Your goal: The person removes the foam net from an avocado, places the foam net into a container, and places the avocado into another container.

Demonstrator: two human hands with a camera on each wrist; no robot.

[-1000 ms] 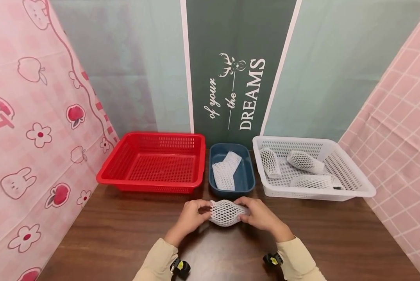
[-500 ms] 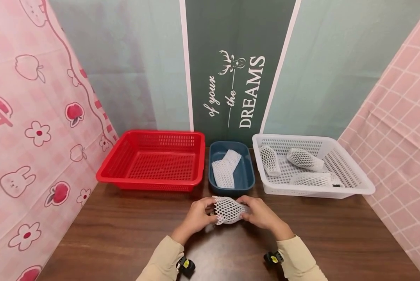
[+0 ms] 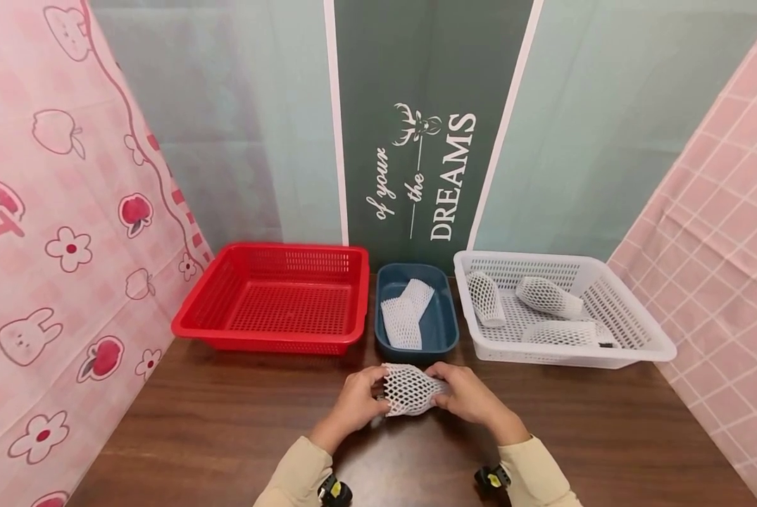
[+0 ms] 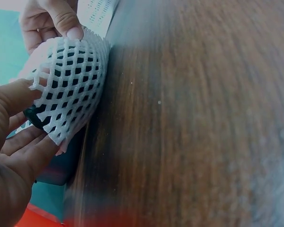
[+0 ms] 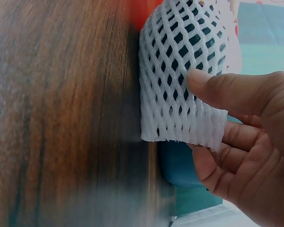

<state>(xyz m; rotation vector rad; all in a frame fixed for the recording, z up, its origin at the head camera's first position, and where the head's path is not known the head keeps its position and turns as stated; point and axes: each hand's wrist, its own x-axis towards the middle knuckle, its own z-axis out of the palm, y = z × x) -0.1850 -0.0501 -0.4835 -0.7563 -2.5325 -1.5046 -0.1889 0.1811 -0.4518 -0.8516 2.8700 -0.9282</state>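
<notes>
Left hand (image 3: 355, 403) fingers hold net sleeve (image 3: 408, 389) at open rim; right hand (image 3: 470, 396) fingers pinch its narrow end; sleeve lower centre, below blue tray (image 3: 443, 320); likely sleeve-working, on or off unclear; next probably needs rim spread.

Head view: moderately bright, even, soft light, with a pale sheen on the brown table (image 3: 410, 461) at bottom centre and dark shadow beneath the front of the red basket (image 3: 289, 310). Left wrist view: foam net (image 4: 75, 80) fairly crisp, table blurred, whitish glare lower right, upper-left corner washed out. Right wrist view: foam net legible, table smeared, grey haze along the bottom.
</notes>
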